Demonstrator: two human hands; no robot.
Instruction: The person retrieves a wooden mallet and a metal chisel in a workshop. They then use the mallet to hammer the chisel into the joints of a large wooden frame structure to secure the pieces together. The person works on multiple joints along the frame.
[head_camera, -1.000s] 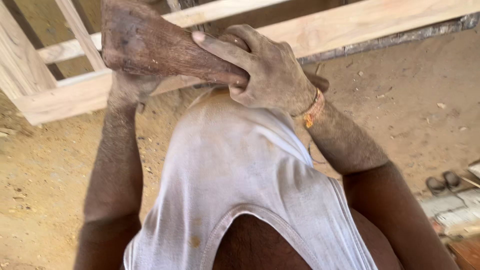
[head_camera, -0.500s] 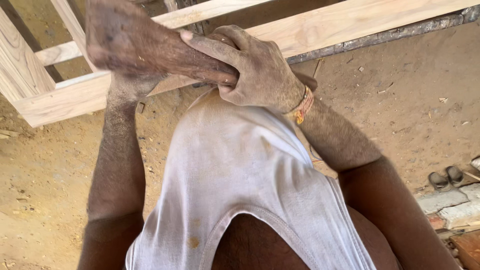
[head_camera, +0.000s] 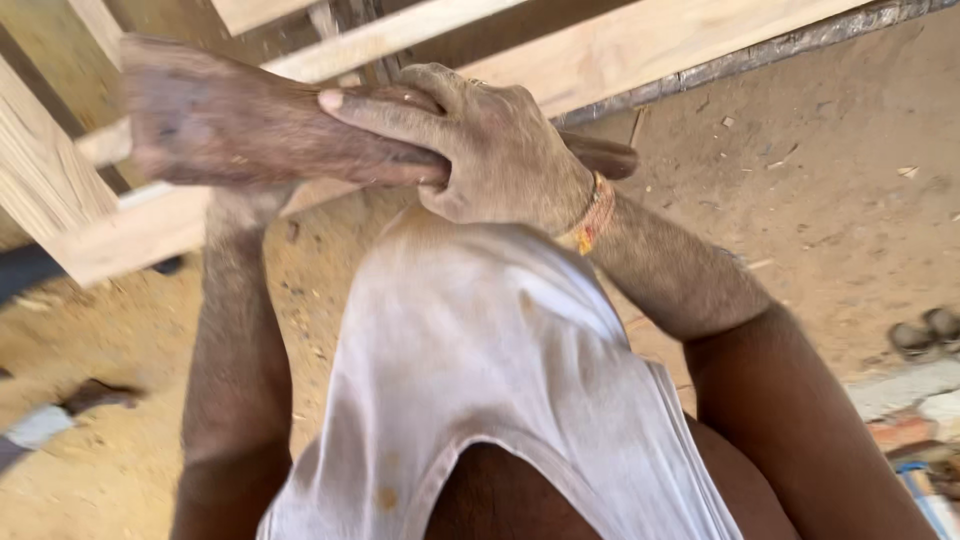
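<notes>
At the far left stands the pale plank frame (head_camera: 120, 235). My dusty left hand (head_camera: 230, 125) is blurred in front of it; I can't tell whether it is closed. My right hand (head_camera: 495, 150) is clamped over it, hands pressed together above my white cotton vest (head_camera: 480, 350). A dark brown rounded wooden piece (head_camera: 605, 157) pokes out behind my right wrist. It lies roughly level, its tip pointing right. It looks stiff and solid, probably slick with dust, so I'd grip mid-length. Sandy floor (head_camera: 820, 150) lies beyond.
</notes>
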